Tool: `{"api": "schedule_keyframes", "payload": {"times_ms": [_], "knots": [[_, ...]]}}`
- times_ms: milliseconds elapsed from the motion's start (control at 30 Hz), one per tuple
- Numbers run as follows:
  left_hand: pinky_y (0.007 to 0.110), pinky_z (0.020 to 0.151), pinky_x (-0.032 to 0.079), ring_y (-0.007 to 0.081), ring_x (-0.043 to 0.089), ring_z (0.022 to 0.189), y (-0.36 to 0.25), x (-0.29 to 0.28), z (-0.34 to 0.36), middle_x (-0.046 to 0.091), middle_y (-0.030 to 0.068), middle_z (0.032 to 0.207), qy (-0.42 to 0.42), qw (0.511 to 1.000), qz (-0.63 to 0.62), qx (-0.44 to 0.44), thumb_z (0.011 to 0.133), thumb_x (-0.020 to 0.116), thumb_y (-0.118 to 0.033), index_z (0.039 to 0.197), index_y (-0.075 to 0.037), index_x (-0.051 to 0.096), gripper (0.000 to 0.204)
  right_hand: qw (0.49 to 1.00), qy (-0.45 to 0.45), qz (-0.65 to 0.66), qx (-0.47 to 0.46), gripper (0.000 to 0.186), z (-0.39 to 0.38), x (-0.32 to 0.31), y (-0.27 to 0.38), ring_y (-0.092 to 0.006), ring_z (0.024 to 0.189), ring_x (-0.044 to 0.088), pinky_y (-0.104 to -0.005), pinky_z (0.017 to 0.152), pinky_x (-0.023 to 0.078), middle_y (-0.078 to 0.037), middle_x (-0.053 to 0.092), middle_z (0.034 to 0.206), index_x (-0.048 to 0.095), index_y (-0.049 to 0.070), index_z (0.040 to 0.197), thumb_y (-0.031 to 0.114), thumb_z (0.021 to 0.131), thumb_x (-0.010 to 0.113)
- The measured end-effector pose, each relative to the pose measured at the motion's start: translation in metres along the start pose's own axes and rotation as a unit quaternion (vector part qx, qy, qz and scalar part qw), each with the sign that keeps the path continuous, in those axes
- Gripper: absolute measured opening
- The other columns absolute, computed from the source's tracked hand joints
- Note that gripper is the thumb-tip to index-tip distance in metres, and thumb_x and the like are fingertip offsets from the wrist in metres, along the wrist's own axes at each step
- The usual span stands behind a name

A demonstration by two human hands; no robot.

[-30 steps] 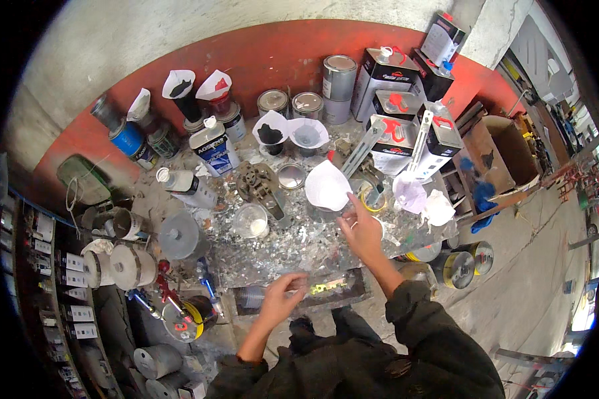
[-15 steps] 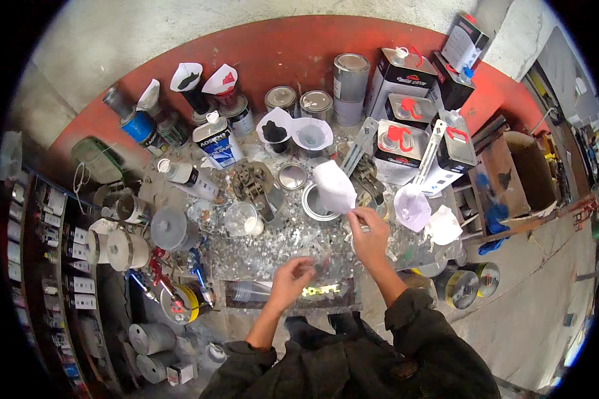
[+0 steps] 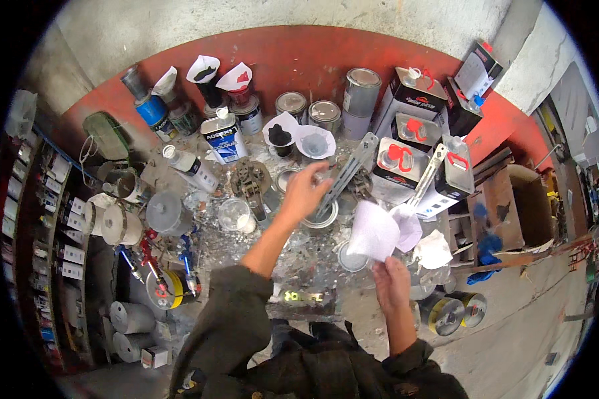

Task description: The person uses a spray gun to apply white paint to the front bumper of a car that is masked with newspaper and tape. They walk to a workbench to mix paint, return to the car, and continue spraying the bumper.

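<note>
My right hand (image 3: 392, 279) pinches the edge of a white paper cone strainer (image 3: 374, 231), holding it over the right part of the bench. My left hand (image 3: 305, 194) reaches across with its fingers stretched apart, beside a perforated metal mixing stick (image 3: 350, 170). Whether a fingertip touches the stick is unclear. The stick's lower end slants into an open metal can (image 3: 325, 217). Behind the held cone is another paper strainer (image 3: 409, 227), partly hidden, with a pale perforated stick (image 3: 430, 174) rising from it. A round lid or shallow cup (image 3: 353, 257) lies just left of my right hand.
Paper strainers (image 3: 315, 141) sit in cups at the back, one with black residue. Solvent tins (image 3: 399, 169) with red caps crowd the right. A clear cup (image 3: 234, 214), spray guns (image 3: 154, 266) and a grey pot (image 3: 168, 213) stand left. A crumpled white cloth (image 3: 432, 250) lies right.
My right hand has moved the paper strainer right and nearer, away from above the open can. My left hand has gone forward from the front edge to the metal stick.
</note>
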State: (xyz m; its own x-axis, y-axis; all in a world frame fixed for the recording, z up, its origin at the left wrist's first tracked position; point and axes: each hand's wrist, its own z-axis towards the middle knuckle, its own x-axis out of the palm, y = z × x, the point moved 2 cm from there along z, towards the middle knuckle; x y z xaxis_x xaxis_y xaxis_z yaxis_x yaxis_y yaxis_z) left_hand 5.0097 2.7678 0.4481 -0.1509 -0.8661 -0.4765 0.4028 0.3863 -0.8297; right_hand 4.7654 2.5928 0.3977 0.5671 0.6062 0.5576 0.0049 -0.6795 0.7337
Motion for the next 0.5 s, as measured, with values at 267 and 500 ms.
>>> {"api": "schedule_keyframes", "payload": {"times_ms": [267,500], "knots": [[0.044,0.073,0.050,0.0348,0.065,0.082,-0.017,0.038,0.053,0.068,0.0182,0.088,0.056,0.996,0.070,0.008,0.075,0.076,-0.026,0.100,-0.001,0.068,0.036,1.000,-0.017,0.017,-0.007,0.010,-0.030,-0.044,0.022,-0.0181,0.076,0.065,-0.0300,0.066,0.055,-0.010,0.067,0.089,0.060,0.002,0.096,0.012,0.096,0.058],[0.041,0.060,0.050,0.0319,0.066,0.064,-0.055,-0.080,-0.012,0.067,0.0192,0.079,-0.144,0.980,0.133,-0.026,0.081,0.071,-0.028,0.086,0.003,0.067,0.031,1.000,-0.014,0.007,-0.006,0.008,-0.020,-0.051,0.014,-0.0181,0.074,0.065,-0.0293,0.065,0.055,-0.009,0.067,0.087,0.060,0.002,0.095,0.010,0.095,0.058]]}}
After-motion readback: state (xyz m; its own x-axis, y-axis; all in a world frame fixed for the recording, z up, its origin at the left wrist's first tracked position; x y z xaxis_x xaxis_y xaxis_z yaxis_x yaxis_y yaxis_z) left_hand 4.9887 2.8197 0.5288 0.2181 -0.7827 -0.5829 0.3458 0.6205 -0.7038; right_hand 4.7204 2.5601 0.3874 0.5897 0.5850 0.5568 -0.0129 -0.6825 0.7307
